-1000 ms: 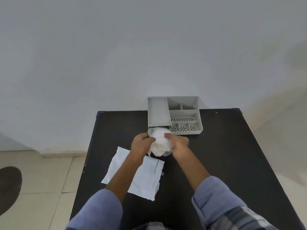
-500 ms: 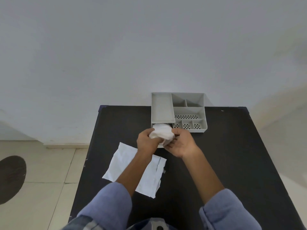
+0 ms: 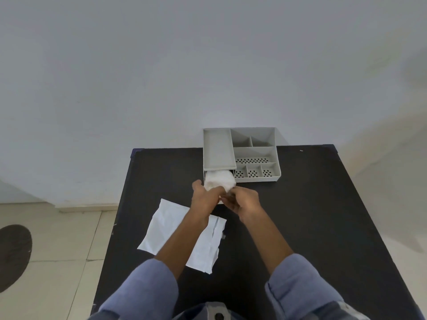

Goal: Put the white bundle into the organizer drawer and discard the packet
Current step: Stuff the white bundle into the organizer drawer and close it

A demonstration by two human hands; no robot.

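- Pressing the white bundle (image 3: pixel 219 182) into the open drawer (image 3: pixel 220 202) at the front left of the grey organizer (image 3: pixel 254 153); the far part of the bundle sits under the organizer's flat top tray, the near part bulges out over the drawer.
- My left hand (image 3: pixel 205 199) is curled against the bundle's near left side, fingers bent onto it; whether they clamp it or only push I cannot tell.
- My right hand (image 3: pixel 245 203) sits just beside the left, fingers bent and bunched at the drawer's front edge; what they pinch is hidden, so I cannot tell its grip.
- The white packet (image 3: pixel 182 234) lies flat on the black table (image 3: pixel 323 215), under my left forearm, its left corner near the table's left edge; it looks crumpled and torn along its right side.
- Right of my hands the table is bare out to its right edge; between the organizer and the far left corner there is bare top too.
- The organizer stands at the table's far edge, against the pale wall (image 3: pixel 161 77); its right-hand compartments show dotted floors.
- Tiled floor (image 3: pixel 57 250) lies past the left edge, with a dark round patch (image 3: pixel 12 255) on it.
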